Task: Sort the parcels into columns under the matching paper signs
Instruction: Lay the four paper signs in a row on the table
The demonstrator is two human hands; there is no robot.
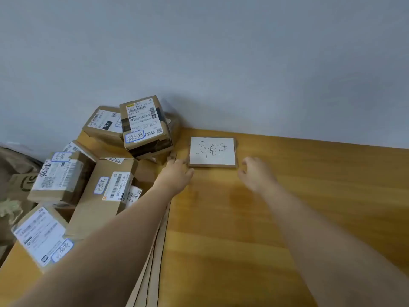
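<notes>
Fingers (244,161) loose, empty | wooden table (287,218) | grey wall (221,63) behind

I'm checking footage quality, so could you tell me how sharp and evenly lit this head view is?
Head view: soft, even light with faint shadows only; the handwritten sign is legible, but parcel labels are mostly too soft to read; both hands look slightly blurred; wide-angle distortion tilts the table edge.

Parcel-sorting room: labelled parcels (143,127), wooden table (287,196)
</notes>
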